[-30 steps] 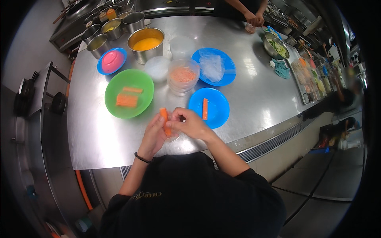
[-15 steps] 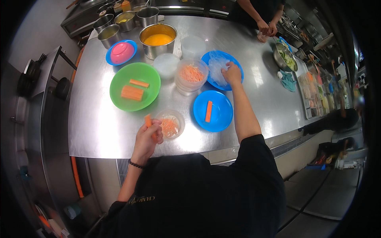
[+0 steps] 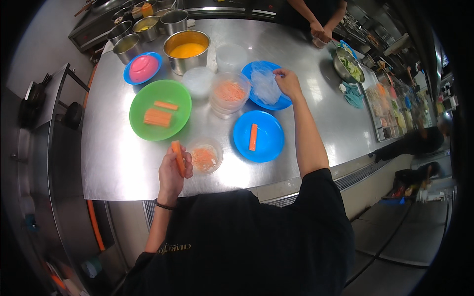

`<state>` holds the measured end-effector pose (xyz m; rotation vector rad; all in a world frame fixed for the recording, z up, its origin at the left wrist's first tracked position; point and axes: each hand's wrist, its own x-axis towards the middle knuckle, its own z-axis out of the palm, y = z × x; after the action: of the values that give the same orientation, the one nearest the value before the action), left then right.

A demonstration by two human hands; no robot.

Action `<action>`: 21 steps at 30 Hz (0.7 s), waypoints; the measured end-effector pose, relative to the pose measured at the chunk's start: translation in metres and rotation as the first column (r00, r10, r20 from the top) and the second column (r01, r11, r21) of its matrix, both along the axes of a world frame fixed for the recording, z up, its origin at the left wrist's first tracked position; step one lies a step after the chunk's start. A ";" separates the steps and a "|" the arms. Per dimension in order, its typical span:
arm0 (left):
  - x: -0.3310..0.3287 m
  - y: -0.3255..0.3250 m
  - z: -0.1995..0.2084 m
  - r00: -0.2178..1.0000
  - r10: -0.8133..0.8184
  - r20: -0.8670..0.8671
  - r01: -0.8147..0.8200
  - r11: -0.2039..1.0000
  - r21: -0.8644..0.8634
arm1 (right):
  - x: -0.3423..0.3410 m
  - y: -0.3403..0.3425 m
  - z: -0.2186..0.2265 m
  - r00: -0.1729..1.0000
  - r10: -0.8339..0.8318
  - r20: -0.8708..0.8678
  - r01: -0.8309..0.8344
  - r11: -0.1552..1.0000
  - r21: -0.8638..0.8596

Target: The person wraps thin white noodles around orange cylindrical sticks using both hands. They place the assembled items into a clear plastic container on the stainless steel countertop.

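My left hand (image 3: pixel 173 170) is closed around an orange-and-white crab stick (image 3: pixel 178 159), above the near edge of the steel table. Beside it sits a clear tub (image 3: pixel 217 165) with orange shreds (image 3: pixel 203 159) inside. My right hand (image 3: pixel 288 83) is over a blue plate (image 3: pixel 285 102) at the far right, its fingers bent together against a heap of clear plastic wrappers (image 3: pixel 264 85). Whether a wrapper is pinched there is hard to see. Nearer me, a blue bowl (image 3: pixel 266 150) holds one crab stick (image 3: pixel 253 137). More crab sticks (image 3: pixel 158 117) lie in a green bowl (image 3: pixel 140 101).
Stacked clear tubs (image 3: pixel 224 107) with orange shreds stand mid-table, with lidded tubs (image 3: pixel 198 81) behind. A steel pot (image 3: pixel 186 64) of yellow liquid and a pink bowl (image 3: pixel 143 68) are farther back. A co-worker's hands (image 3: pixel 321 32) work at the far side, near a bowl of greens (image 3: pixel 349 68).
My right hand has shifted slightly away and rightward over the wrappers. My left hand has turned the crab stick more upright and moved a little left of the tub. The whole view has shifted slightly.
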<state>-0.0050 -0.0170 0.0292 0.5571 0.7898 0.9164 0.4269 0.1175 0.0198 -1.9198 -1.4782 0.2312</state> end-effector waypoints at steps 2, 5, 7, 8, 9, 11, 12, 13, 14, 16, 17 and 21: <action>0.004 0.002 -0.001 0.999 0.020 -0.041 -0.020 1.000 0.007 | 0.000 -0.008 0.005 1.000 0.008 0.004 -0.008 1.000 0.016; 0.007 0.003 -0.006 0.990 0.013 -0.143 -0.005 0.999 0.053 | -0.004 -0.019 0.013 1.000 -0.022 -0.005 0.023 0.999 0.024; 0.008 0.004 -0.007 0.971 -0.010 -0.241 0.041 0.991 0.124 | -0.014 -0.024 0.020 0.999 -0.021 -0.048 0.023 0.998 0.050; 0.008 0.004 -0.003 0.965 -0.017 -0.262 0.055 0.989 0.139 | -0.021 -0.028 0.023 0.997 -0.006 -0.082 0.012 0.997 0.076; 0.009 0.002 0.003 0.958 -0.025 -0.284 0.070 0.986 0.151 | -0.028 -0.030 0.025 0.993 0.009 -0.117 0.003 0.995 0.100; 0.011 0.002 0.006 0.952 -0.038 -0.305 0.092 0.982 0.167 | -0.042 -0.030 0.025 0.974 0.148 -0.173 -0.139 0.988 0.063; 0.011 0.002 0.007 0.952 -0.044 -0.302 0.100 0.980 0.173 | -0.052 -0.029 0.026 0.956 0.214 -0.202 -0.209 0.977 0.050; 0.011 0.003 0.008 0.952 -0.048 -0.302 0.107 0.978 0.182 | -0.064 -0.029 0.031 0.963 0.187 -0.194 -0.193 0.981 -0.012; 0.010 0.003 0.008 0.953 -0.053 -0.300 0.111 0.977 0.180 | -0.077 -0.031 0.036 0.969 0.161 -0.185 -0.177 0.981 -0.074; 0.010 0.003 0.006 0.954 -0.067 -0.291 0.123 0.976 0.179 | -0.086 -0.030 0.040 0.977 0.128 -0.168 -0.154 0.976 -0.152; 0.008 0.004 0.005 0.960 -0.058 -0.273 0.110 0.977 0.181 | -0.088 -0.029 0.041 0.979 0.123 -0.164 -0.151 0.974 -0.169; 0.002 0.003 -0.002 0.969 -0.030 -0.243 0.076 0.980 0.182 | -0.085 -0.022 0.037 0.977 0.160 -0.143 -0.183 0.970 -0.159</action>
<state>-0.0026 -0.0144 0.0273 0.8654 0.9047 0.8896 0.3417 0.0956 0.0564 -1.8702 -1.5815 0.5683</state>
